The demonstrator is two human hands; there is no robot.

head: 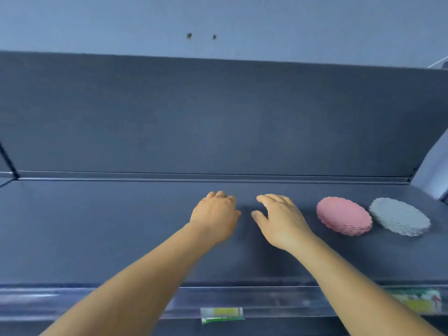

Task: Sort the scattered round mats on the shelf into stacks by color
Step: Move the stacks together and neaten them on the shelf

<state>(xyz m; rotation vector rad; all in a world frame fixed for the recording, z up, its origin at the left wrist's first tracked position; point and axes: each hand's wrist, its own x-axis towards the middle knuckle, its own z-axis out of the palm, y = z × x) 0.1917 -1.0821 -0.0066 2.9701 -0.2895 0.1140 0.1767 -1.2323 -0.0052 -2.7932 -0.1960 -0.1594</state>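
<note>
Mats are sitting in two tidy piles toward the right end of a dark blue-grey shelf [97, 226]: a pink stack [344, 215] of scallop-edged rounds and, just beside it on the right, a grey stack [399, 216] of the same shape, the two close together but with a narrow strip of shelf showing between them. Left of the pink stack, the person's right hand [282, 219] is hovering low over the shelf surface, fingers loosely curved and parted, thumb reaching out to the left, holding nothing. The left hand [215, 215] is lying just beside it, knuckles up and fingers curled downward toward the shelf; whether anything is sitting under those fingers cannot be told, since the back of the hand is hiding them. Both bare forearms are stretching in from the bottom of the frame and crossing the shelf's front edge, where a clear plastic price rail [278, 303] is running the full width, carrying a green and white label [221, 314] near the middle and a blurred, colourful tag [417, 300] at the right. Behind the hands, a dark back panel [218, 117] is rising from the shelf, with a pale blue wall [218, 18] showing above it.
</note>
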